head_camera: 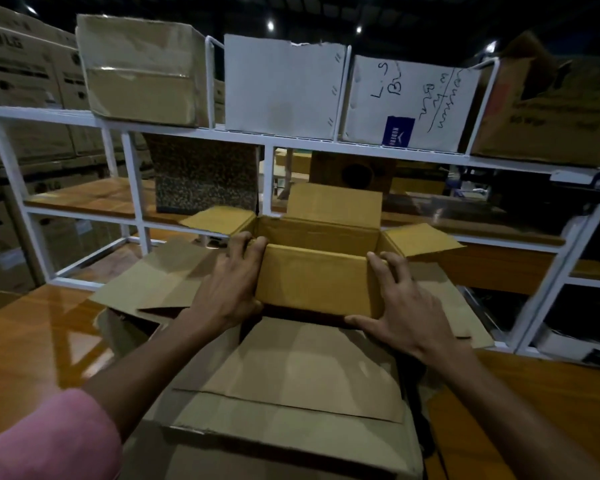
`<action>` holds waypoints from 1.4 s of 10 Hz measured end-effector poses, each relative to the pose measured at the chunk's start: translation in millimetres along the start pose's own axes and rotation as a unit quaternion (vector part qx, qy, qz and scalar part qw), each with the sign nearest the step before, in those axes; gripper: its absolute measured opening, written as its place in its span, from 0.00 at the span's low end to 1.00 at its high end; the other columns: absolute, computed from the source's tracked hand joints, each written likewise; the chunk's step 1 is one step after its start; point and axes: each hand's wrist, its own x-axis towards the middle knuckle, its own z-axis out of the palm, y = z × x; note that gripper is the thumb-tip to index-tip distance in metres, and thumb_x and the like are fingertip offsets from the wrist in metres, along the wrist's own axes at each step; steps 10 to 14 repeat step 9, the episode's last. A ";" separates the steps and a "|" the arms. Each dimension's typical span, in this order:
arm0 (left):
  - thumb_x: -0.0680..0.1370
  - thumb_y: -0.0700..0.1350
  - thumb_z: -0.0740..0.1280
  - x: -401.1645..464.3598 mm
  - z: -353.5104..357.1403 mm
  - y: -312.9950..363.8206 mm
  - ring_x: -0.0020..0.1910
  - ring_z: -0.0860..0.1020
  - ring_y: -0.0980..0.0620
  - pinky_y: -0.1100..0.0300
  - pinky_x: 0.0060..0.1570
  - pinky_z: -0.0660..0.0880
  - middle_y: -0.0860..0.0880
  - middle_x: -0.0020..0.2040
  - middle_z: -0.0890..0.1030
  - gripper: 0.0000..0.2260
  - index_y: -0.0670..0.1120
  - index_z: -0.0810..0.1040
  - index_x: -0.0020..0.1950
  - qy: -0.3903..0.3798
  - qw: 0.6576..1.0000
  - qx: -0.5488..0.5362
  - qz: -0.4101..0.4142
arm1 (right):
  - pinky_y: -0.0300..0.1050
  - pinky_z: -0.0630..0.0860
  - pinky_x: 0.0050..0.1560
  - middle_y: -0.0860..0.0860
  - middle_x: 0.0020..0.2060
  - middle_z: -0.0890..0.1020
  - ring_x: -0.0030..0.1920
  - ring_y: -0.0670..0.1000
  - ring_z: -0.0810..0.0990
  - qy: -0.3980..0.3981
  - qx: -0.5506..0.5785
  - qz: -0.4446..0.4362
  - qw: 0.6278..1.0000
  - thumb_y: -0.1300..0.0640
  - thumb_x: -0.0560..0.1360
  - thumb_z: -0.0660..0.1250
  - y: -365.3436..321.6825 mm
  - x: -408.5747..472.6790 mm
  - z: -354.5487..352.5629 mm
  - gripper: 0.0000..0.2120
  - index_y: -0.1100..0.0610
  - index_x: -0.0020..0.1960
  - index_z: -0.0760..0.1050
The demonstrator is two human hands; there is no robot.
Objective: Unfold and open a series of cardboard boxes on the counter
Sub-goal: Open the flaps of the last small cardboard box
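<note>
Glossy wooden tabletop [39, 341] carries flattened cardboard [291, 375]. Left hand [229, 289] and right hand [406, 306] clasp the open box [316, 275] by its side walls; it looks light, stiff, easily dented.

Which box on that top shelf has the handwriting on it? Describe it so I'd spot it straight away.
Find the white metal rack behind the counter. On its top shelf, third from the left, stands the white box. Unlike its plain white neighbour, it bears dark handwriting and a small blue label.
</note>
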 end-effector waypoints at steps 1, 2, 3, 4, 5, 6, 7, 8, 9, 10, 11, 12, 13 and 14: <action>0.67 0.55 0.78 -3.1 7.9 -1.3 0.68 0.68 0.34 0.37 0.61 0.74 0.45 0.76 0.55 0.47 0.52 0.52 0.77 -0.146 0.985 0.081 -0.046 | 0.58 0.76 0.60 0.47 0.77 0.58 0.64 0.54 0.75 -0.067 -0.034 -0.024 0.997 0.21 0.69 0.54 -0.2 -1.1 15.5 0.43 0.43 0.76 0.54; 0.75 0.54 0.69 -7.1 7.4 4.3 0.69 0.67 0.39 0.33 0.66 0.67 0.47 0.68 0.71 0.21 0.52 0.68 0.66 -0.215 0.971 0.102 -0.042 | 0.48 0.79 0.46 0.46 0.51 0.80 0.44 0.47 0.79 -0.066 -0.054 -0.036 0.996 0.23 0.74 0.40 -0.6 -3.6 28.0 0.34 0.45 0.55 0.74; 0.78 0.50 0.65 -12.7 9.2 13.2 0.63 0.73 0.44 0.34 0.65 0.68 0.49 0.60 0.77 0.11 0.51 0.71 0.59 -0.182 0.982 0.047 -0.024 | 0.47 0.77 0.38 0.44 0.33 0.76 0.34 0.47 0.76 -0.027 -0.039 -0.010 0.999 0.29 0.77 0.40 -3.6 -2.6 38.0 0.30 0.47 0.40 0.71; 0.79 0.50 0.64 -15.7 13.5 19.5 0.64 0.74 0.46 0.36 0.66 0.68 0.50 0.62 0.77 0.17 0.50 0.71 0.67 -0.124 0.991 0.039 -0.016 | 0.47 0.79 0.40 0.45 0.40 0.81 0.38 0.48 0.79 0.009 -0.039 0.001 0.999 0.35 0.81 0.49 -2.9 -0.5 43.6 0.22 0.47 0.47 0.76; 0.79 0.51 0.62 -18.1 20.2 21.1 0.64 0.74 0.46 0.39 0.66 0.68 0.49 0.62 0.78 0.18 0.50 0.71 0.68 -0.090 0.994 0.053 -0.001 | 0.47 0.79 0.43 0.47 0.47 0.83 0.45 0.49 0.80 0.018 -0.018 0.001 1.000 0.40 0.81 0.56 -4.1 -4.3 42.5 0.17 0.49 0.53 0.78; 0.79 0.50 0.61 -22.0 26.5 23.1 0.67 0.72 0.46 0.42 0.67 0.68 0.48 0.66 0.77 0.18 0.49 0.72 0.69 -0.071 0.996 0.036 0.024 | 0.46 0.76 0.48 0.50 0.52 0.82 0.50 0.51 0.79 0.030 -0.009 -0.003 0.999 0.43 0.81 0.58 -7.2 -9.8 40.6 0.17 0.51 0.57 0.79; 0.80 0.50 0.61 -25.4 34.9 28.2 0.73 0.67 0.47 0.42 0.71 0.66 0.48 0.71 0.74 0.21 0.49 0.70 0.73 -0.043 0.997 0.010 0.056 | 0.48 0.75 0.52 0.51 0.54 0.83 0.53 0.52 0.78 0.053 0.003 -0.002 0.999 0.44 0.81 0.61 -11.8 -13.8 36.7 0.16 0.53 0.59 0.79; 0.80 0.50 0.62 -25.2 38.8 36.3 0.74 0.66 0.46 0.43 0.72 0.65 0.48 0.73 0.72 0.22 0.48 0.69 0.75 -0.023 0.997 -0.013 0.077 | 0.49 0.74 0.55 0.51 0.56 0.82 0.55 0.53 0.77 0.067 0.019 -0.004 0.998 0.45 0.80 0.62 -15.6 -16.2 30.8 0.16 0.54 0.61 0.78; 0.80 0.50 0.63 -20.6 40.3 43.0 0.75 0.65 0.45 0.43 0.72 0.65 0.47 0.75 0.71 0.23 0.47 0.69 0.75 -0.012 0.996 -0.014 0.088 | 0.51 0.75 0.56 0.52 0.57 0.81 0.56 0.53 0.77 0.085 0.040 0.006 0.996 0.45 0.80 0.63 -16.3 -16.5 23.6 0.16 0.54 0.61 0.77; 0.80 0.50 0.63 -20.6 40.3 43.0 0.75 0.65 0.45 0.43 0.72 0.65 0.47 0.75 0.71 0.23 0.47 0.69 0.75 -0.012 0.996 -0.014 0.088 | 0.51 0.75 0.56 0.52 0.57 0.81 0.56 0.53 0.77 0.085 0.040 0.006 0.996 0.45 0.80 0.63 -16.3 -16.5 23.6 0.16 0.54 0.61 0.77; 0.80 0.50 0.63 -20.6 40.3 43.0 0.75 0.65 0.45 0.43 0.72 0.65 0.47 0.75 0.71 0.23 0.47 0.69 0.75 -0.012 0.996 -0.014 0.088 | 0.51 0.75 0.56 0.52 0.57 0.81 0.56 0.53 0.77 0.085 0.040 0.006 0.996 0.45 0.80 0.63 -16.3 -16.5 23.6 0.16 0.54 0.61 0.77; 0.80 0.50 0.63 -20.6 40.3 43.0 0.75 0.65 0.45 0.43 0.72 0.65 0.47 0.75 0.71 0.23 0.47 0.69 0.75 -0.012 0.996 -0.014 0.088 | 0.51 0.75 0.56 0.52 0.57 0.81 0.56 0.53 0.77 0.085 0.040 0.006 0.996 0.45 0.80 0.63 -16.3 -16.5 23.6 0.16 0.54 0.61 0.77; 0.80 0.50 0.63 -20.6 40.3 43.0 0.75 0.65 0.45 0.43 0.72 0.65 0.47 0.75 0.71 0.23 0.47 0.69 0.75 -0.012 0.996 -0.014 0.088 | 0.51 0.75 0.56 0.52 0.57 0.81 0.56 0.53 0.77 0.085 0.040 0.006 0.996 0.45 0.80 0.63 -16.3 -16.5 23.6 0.16 0.54 0.61 0.77; 0.80 0.50 0.63 -20.6 40.3 43.0 0.75 0.65 0.45 0.43 0.72 0.65 0.47 0.75 0.71 0.23 0.47 0.69 0.75 -0.012 0.996 -0.014 0.088 | 0.51 0.75 0.56 0.52 0.57 0.81 0.56 0.53 0.77 0.085 0.040 0.006 0.996 0.45 0.80 0.63 -16.3 -16.5 23.6 0.16 0.54 0.61 0.77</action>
